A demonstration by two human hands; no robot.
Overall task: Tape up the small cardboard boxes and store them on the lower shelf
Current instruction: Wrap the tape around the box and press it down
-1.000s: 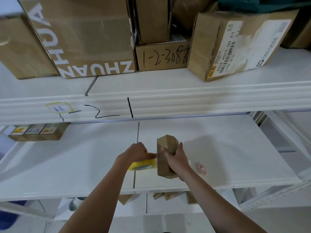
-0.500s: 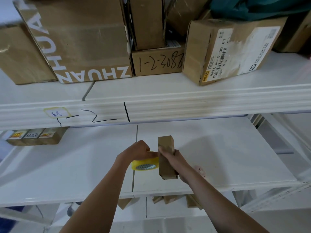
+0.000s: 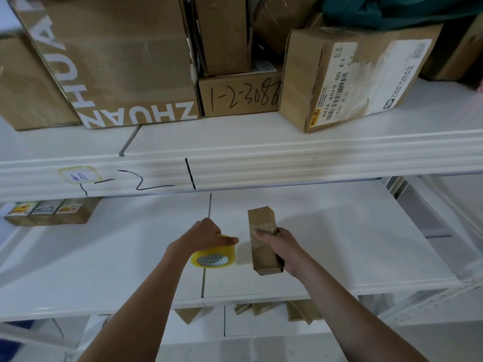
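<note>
Left hand (image 3: 206, 236) grips the tape (image 3: 213, 257), right hand (image 3: 279, 246) grips the box (image 3: 261, 244); best pull the strip taut before pressing down.

Left hand (image 3: 206, 235) grips yellow tape roll (image 3: 213, 255); right hand (image 3: 281, 248) holds small cardboard box (image 3: 262, 240) upright over white shelf (image 3: 339, 244).

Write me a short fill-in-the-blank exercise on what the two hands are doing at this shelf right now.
1. The left hand holds a roll of ____ tape.
2. The right hand grips a small ____ box.
3. The big box on the upper shelf is printed with the word ____.

Missing words: yellow; cardboard; ZHUAN
</note>
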